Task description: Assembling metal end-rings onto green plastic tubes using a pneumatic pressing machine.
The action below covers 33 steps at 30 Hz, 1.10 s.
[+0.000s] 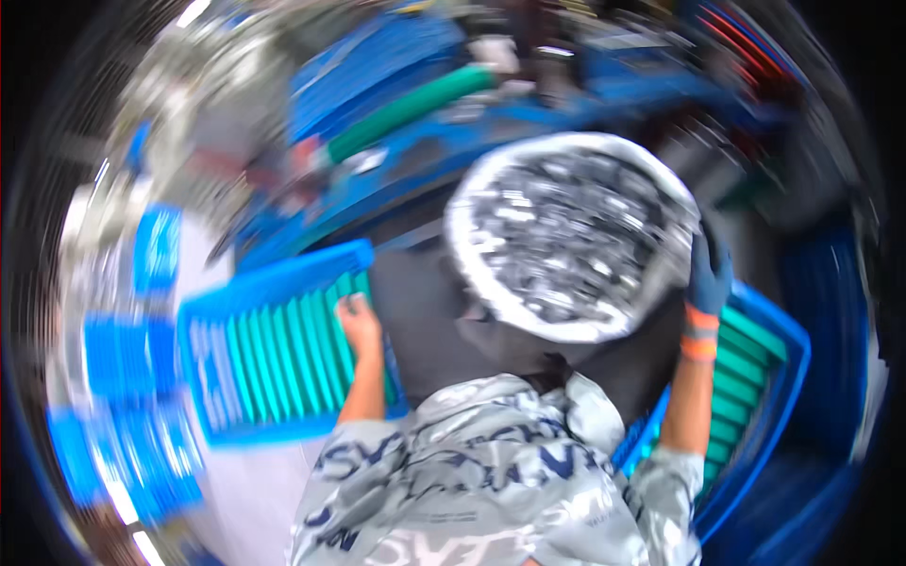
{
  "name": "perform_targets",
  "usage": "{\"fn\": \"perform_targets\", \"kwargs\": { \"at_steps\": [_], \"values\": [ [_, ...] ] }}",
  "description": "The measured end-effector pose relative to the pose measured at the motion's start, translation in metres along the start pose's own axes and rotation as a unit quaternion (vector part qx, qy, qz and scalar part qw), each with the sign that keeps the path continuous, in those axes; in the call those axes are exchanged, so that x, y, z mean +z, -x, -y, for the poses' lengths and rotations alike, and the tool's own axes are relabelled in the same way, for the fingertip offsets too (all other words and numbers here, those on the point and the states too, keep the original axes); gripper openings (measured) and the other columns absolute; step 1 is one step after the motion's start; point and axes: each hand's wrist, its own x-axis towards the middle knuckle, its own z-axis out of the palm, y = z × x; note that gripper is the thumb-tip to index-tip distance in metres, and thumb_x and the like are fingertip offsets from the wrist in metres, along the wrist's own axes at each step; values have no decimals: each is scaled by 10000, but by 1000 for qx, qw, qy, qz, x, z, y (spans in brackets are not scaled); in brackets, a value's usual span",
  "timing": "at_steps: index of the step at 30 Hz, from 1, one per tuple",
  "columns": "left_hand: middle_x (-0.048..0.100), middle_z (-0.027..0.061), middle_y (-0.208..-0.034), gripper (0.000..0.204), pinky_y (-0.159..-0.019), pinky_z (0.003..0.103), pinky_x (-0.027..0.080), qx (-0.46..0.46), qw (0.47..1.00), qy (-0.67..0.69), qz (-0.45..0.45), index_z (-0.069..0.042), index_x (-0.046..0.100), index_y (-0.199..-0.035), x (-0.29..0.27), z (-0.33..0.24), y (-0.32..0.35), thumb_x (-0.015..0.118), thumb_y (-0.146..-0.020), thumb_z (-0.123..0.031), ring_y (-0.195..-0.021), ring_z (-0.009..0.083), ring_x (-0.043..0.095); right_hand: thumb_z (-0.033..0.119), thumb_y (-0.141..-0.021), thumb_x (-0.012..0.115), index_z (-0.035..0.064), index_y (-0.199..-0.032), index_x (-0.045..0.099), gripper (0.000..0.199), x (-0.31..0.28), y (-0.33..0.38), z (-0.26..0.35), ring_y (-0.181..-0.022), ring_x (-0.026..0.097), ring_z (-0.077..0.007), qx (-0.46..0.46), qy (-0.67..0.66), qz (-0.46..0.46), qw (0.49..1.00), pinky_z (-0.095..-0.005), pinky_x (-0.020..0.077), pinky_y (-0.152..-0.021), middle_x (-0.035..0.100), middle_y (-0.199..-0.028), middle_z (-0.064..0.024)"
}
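My left hand [360, 325], bare, is over the right side of a blue crate [274, 439] with green ribbed rows [288, 354]. Its fingers look curled together, with a small pale and dark spot at the tips that is too blurred to name. My right hand [710, 272] wears a dark blue glove with an orange cuff. It is at the right rim of a round white basin [472, 288]; motion blur hides whether the fingers grip the rim. Heaped inside the basin are many small shiny grey pieces [566, 226], seemingly metal.
A second blue crate [797, 344] with green rows stands at the right, beneath my right forearm. Stacked blue bins [127, 354] stand at far left. Beyond the dark surface [415, 311] are a blue bench edge [396, 174] and a green tube-like thing [411, 111].
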Motion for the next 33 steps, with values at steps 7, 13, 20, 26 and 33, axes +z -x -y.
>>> {"fn": "perform_targets", "kwargs": {
  "at_steps": [7,13,20,26,33],
  "values": [
    [576,360,-1585,919,-1254,556,463,-268,942,-192,64,39,546,-1604,-144,162,38,829,-929,-517,-1491,498,555,571,-951,801,83,-1714,468,965,205,77,-36,-1537,488,-512,-225,427,365,796,-638,348,-1291,485,-1735,-238],
    [565,331,-1620,1030,-1271,553,452,-248,945,-196,87,29,513,-1634,-116,158,34,889,-867,-547,-1510,492,541,684,-988,701,115,-1625,572,864,214,88,-63,-1392,620,-496,-165,444,387,791,-661,440,-1179,576,-1658,-228],
    [701,324,-1468,1061,-1196,492,531,-183,974,-107,85,96,586,-1539,-150,179,14,978,-732,-469,-1372,425,692,455,-961,831,11,-1197,802,504,242,93,-66,-985,755,-490,-155,362,343,853,-583,585,-874,796,-1095,-271],
    [747,163,-1326,703,-1045,407,583,-7,982,185,43,88,577,-1485,-142,11,-26,898,-898,-128,-1149,278,737,214,-922,907,47,-1175,867,306,200,105,-52,-970,784,-334,-80,247,269,927,-427,599,-858,832,-1105,-134],
    [785,157,-1157,599,-940,419,611,175,966,29,187,-20,679,-1365,-181,-232,-15,896,-823,-154,-1044,290,781,455,-1039,835,109,-1390,760,498,186,120,33,-1199,769,-369,373,-431,179,802,-488,660,-872,780,-1345,-89]
  ]
}}
